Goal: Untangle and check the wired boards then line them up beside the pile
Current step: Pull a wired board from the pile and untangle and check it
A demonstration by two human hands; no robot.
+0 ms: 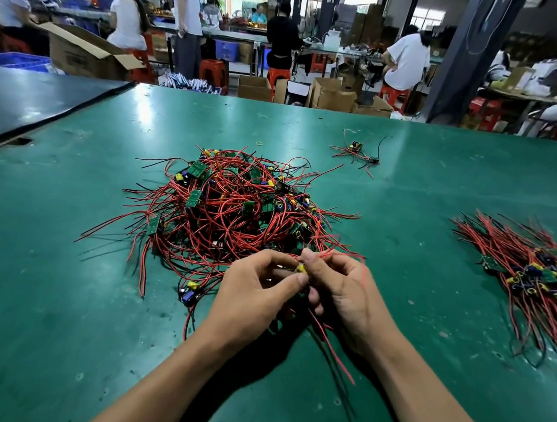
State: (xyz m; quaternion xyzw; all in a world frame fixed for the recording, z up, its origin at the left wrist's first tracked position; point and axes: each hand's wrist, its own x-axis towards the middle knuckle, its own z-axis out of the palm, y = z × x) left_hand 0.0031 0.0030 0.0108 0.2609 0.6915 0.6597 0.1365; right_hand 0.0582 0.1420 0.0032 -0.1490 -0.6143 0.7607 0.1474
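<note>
Your left hand (257, 288) and right hand (338, 283) both pinch one wired board (301, 268) at the pile's (230, 203) near edge, wires trailing toward you, lined-up row (534, 270) lying well right, nearer your right hand.

This was an electronics assembly workshop on a factory floor. A wide bench (405, 205) covered in green matting carried a tangled pile of wired circuit boards (230, 203) with red and black leads. A straightened row of the same boards (531, 270) lay well apart at its right. Beyond the bench's far edge, long work benches (238, 35) ran across the room. Workers (406, 60) sat along them on red plastic stools (214, 70), and 1 standing person (187, 7) faced away. Open cardboard cartons (334, 96) stood on the floor, blue plastic crates (225, 50) sat under the far benches, and a dark pillar (465, 59) rose at the right.
</note>
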